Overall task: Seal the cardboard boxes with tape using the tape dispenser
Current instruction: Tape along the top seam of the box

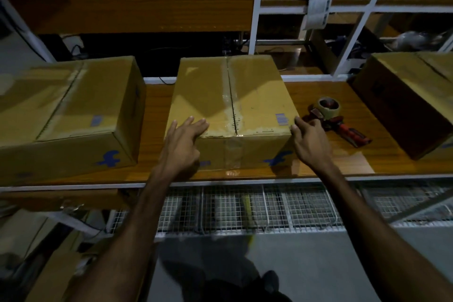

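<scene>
Got my left hand (182, 138) flat on the middle box (232, 108) and right hand (310, 140) loosely open at its corner, gripping nothing, so next I probably grab the tape dispenser (337, 119) lying just right.

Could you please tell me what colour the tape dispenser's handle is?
Red with dark parts, on the tape dispenser; head view.

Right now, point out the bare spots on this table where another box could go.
Bare table shows between the left box and middle box. Right of it, the tape dispenser and right hand crowd the gap before the right box.
</scene>
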The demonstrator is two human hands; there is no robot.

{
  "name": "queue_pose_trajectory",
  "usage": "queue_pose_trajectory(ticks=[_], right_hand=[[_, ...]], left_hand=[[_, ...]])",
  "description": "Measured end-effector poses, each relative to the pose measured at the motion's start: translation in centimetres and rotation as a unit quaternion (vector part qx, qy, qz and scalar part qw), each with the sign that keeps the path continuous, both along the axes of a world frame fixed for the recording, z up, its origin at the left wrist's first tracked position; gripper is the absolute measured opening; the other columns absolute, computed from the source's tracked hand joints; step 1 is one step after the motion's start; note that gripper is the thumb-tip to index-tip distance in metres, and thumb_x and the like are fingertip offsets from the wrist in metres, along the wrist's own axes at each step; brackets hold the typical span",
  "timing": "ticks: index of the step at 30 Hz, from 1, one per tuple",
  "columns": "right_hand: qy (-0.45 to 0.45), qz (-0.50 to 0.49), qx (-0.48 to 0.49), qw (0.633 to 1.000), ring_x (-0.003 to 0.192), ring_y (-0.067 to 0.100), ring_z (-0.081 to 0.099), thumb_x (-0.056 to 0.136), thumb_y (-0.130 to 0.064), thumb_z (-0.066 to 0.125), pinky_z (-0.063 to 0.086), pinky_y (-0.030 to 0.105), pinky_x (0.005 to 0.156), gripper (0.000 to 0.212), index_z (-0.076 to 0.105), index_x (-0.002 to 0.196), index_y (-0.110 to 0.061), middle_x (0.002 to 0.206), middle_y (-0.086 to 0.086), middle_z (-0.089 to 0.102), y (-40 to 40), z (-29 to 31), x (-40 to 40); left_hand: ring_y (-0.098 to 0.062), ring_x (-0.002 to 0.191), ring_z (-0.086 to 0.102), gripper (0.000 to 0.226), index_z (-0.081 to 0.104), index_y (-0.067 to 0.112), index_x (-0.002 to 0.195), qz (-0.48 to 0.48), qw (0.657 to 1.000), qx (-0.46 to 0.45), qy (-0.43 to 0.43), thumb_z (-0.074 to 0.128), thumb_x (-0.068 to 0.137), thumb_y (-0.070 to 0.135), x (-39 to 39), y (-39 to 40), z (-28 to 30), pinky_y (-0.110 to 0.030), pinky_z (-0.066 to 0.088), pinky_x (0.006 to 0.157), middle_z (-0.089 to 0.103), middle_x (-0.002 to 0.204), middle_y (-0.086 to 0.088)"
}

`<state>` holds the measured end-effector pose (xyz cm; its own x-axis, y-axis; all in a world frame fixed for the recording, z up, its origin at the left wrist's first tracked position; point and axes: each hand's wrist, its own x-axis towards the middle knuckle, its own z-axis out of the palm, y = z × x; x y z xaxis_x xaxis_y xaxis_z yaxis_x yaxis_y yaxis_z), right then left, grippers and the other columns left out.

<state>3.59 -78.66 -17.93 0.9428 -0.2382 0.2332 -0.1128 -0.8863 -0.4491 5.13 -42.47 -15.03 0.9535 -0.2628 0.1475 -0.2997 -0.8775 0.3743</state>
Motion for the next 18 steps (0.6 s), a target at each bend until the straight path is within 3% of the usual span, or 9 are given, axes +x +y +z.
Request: queue_pose_trajectory(ticks=[6,10,13,18], right_hand=[[-0.038,0.030,0.140,0.989,0.116,0.022,0.057,0.113,-0.041,0.046,0.050,0.041,0.096,0.047,0.061,0.148,-0.013,0.133,0.014,0.059,-1.5,0.1,-1.4],[-0.068,0.043,0.212,0.974,0.093,0.010,0.070,0.112,-0.036,0.052,0.058,0.036,0.083,0.034,0.075,0.123,-0.014,0.103,0.001,0.075,-4.3,0.2,-1.4],[-0.063,0.017,0.162,0.985,0.086,0.009,0.072,0.110,-0.027,0.056,0.061,0.037,0.081,0.029,0.076,0.121,-0.010,0.093,0.002,0.077,-8.0,-0.6,0.0],[0.059,0.008,0.035,0.998,0.111,0.031,0.069,0.106,-0.032,0.060,0.050,0.034,0.085,0.033,0.071,0.132,-0.015,0.126,0.011,0.074,-16.4,-2.9,5.0]], left_hand=[[-0.023,0.159,0.017,0.085,0.029,0.021,0.164,-0.045,0.999,-0.019,-0.005,0.062,0.086,0.011,-1.9,-5.2,1.2,-0.053,0.003,0.130,0.029,0.169,0.001],[-0.023,0.159,0.020,0.068,0.034,0.023,0.162,-0.116,0.993,-0.010,-0.008,0.049,0.096,0.027,-1.0,-10.7,1.2,-0.050,0.007,0.130,0.031,0.169,0.000],[-0.022,0.159,0.018,0.057,0.037,0.024,0.161,-0.135,0.991,0.004,-0.002,0.041,0.104,0.029,0.3,-14.8,1.2,-0.052,0.013,0.130,0.031,0.169,-0.001],[-0.029,0.157,0.021,0.051,0.041,0.022,0.158,-0.151,0.987,0.058,0.012,0.036,0.109,0.036,3.1,-21.7,2.0,-0.056,0.017,0.126,0.031,0.169,-0.007]])
